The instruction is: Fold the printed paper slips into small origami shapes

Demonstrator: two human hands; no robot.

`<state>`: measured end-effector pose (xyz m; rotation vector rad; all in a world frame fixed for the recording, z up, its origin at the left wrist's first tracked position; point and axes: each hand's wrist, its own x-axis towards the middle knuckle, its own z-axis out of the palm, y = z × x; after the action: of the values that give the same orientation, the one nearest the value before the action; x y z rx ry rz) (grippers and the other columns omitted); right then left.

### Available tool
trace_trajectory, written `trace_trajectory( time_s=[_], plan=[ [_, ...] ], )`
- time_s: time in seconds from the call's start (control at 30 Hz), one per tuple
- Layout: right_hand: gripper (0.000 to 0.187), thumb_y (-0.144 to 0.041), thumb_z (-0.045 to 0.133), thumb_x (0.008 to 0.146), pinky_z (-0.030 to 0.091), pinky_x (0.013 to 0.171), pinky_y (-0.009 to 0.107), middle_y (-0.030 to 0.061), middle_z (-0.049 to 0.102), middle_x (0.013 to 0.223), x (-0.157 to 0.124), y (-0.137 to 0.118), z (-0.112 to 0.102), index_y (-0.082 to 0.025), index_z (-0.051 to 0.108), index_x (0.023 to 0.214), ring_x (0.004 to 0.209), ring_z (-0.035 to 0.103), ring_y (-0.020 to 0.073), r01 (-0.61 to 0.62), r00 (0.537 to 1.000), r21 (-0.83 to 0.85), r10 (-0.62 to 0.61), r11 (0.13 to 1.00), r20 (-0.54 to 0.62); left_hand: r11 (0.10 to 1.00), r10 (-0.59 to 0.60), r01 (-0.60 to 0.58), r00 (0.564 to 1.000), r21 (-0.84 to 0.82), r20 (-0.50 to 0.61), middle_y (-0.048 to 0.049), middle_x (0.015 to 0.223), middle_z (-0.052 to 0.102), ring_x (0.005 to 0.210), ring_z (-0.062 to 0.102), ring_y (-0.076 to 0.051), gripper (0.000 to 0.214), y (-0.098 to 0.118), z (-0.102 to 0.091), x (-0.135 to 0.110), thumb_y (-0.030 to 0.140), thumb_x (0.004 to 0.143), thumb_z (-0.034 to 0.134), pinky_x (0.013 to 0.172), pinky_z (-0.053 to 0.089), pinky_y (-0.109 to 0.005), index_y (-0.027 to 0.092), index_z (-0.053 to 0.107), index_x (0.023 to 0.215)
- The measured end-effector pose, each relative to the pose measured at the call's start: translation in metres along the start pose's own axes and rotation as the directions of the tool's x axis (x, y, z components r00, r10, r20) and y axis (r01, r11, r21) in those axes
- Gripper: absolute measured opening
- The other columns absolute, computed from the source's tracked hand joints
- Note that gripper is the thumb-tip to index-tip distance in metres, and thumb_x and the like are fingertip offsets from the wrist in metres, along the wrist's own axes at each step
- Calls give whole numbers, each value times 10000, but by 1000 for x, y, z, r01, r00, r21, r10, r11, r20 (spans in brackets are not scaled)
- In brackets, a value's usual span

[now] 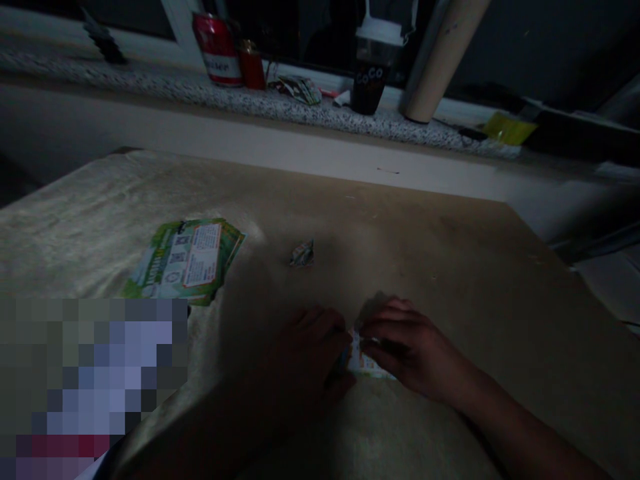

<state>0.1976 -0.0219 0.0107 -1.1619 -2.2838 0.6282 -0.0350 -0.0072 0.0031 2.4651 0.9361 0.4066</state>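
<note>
Low in the middle of the head view, a small printed paper piece point(369, 365), white with coloured print, lies on the table between my hands. My left hand point(317, 350) is in deep shadow, its curled fingers on the paper's left side. From the right, my right hand point(407, 340) bends over it, with fingers and thumb closed together at the paper's upper part. My fingers cover much of the paper. Beyond the hands sits a small folded or crumpled printed scrap point(303, 254). To the left is a fanned pile of green printed sheets point(173, 263).
A pale cloth-like cover lies on the table point(450, 267). Along the speckled windowsill point(150, 83) behind stand a red can point(219, 57), a small orange-red container point(252, 67), a crumpled wrapper point(300, 90), a lidded drink cup point(369, 83), a cardboard tube point(443, 63) and a yellow packet point(509, 128).
</note>
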Motion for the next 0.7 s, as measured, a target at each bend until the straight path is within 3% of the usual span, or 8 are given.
trace_trajectory(
  time_s=[0.13,0.3,0.57,0.7],
  plan=[
    [201,-179,782,882,456,976,432,36,778,1094,-1,-7,-11,-239,742,1070,1058,680,236,7,993,1,-7,1000,115,1000,23,-23,1000,2,-14,-63,1114,665,1034,600,-273,215,-1,1,-1,208,865,777,930,497,-451,186,680,1055],
    [361,-245,913,743,447,998,444,25,767,1137,-3,-9,-15,-262,741,1061,1105,673,267,-9,988,-13,11,1000,155,997,71,-71,997,10,-43,-43,1053,669,975,610,-245,103,-3,4,-2,199,916,715,873,489,-404,209,690,1015],
    [149,-165,777,867,451,1024,434,23,750,1168,-5,-8,-15,-253,745,982,1116,668,242,8,983,-23,-4,1000,181,991,116,-109,989,82,-87,-32,922,698,849,626,-220,64,1,-2,3,202,967,681,793,487,-374,196,730,926],
    [237,-78,714,858,446,1029,428,17,734,1188,-6,-9,-18,-270,753,992,1113,664,233,8,978,-15,-5,1000,209,989,137,-132,988,73,-73,-36,935,702,857,633,-221,42,0,-3,2,194,946,700,816,486,-386,187,731,919]
  ],
)
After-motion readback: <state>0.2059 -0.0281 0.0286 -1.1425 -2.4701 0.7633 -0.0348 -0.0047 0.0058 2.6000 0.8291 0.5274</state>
